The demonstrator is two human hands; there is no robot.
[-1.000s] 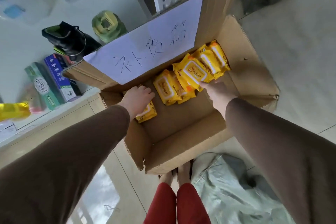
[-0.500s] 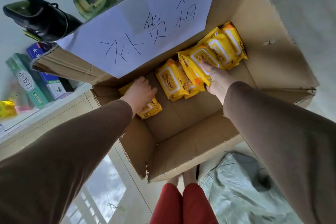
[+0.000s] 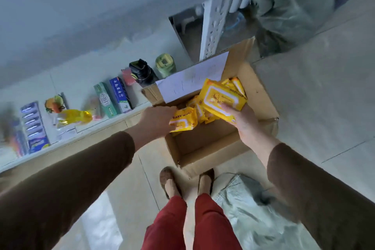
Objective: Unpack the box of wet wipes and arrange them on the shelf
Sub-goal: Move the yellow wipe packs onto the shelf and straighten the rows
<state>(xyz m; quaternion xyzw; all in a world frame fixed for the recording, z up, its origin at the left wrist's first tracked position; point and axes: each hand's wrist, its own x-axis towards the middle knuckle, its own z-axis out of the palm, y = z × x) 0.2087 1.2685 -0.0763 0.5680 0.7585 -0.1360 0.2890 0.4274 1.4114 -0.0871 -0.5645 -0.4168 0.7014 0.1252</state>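
We grip one wet-wipe pack per hand: left hand (image 3: pixel 156 121) clamped on small pack (image 3: pixel 182 121), right hand (image 3: pixel 242 121) clamped under large pack (image 3: pixel 223 97), both lifted above cardboard box (image 3: pixel 261 95) to clear rim. More yellow packs (image 3: pixel 199 112) remain along box's far edge, under paper-labelled flap (image 3: pixel 192 79). Shelf (image 3: pixel 85 128) sits left of box; yellow packet (image 3: pixel 74 116) near its front edge.

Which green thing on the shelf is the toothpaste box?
Find the low white shelf left of the cardboard box. Two tall cartons stand side by side there; the green toothpaste box is the left one, its neighbour is blue.
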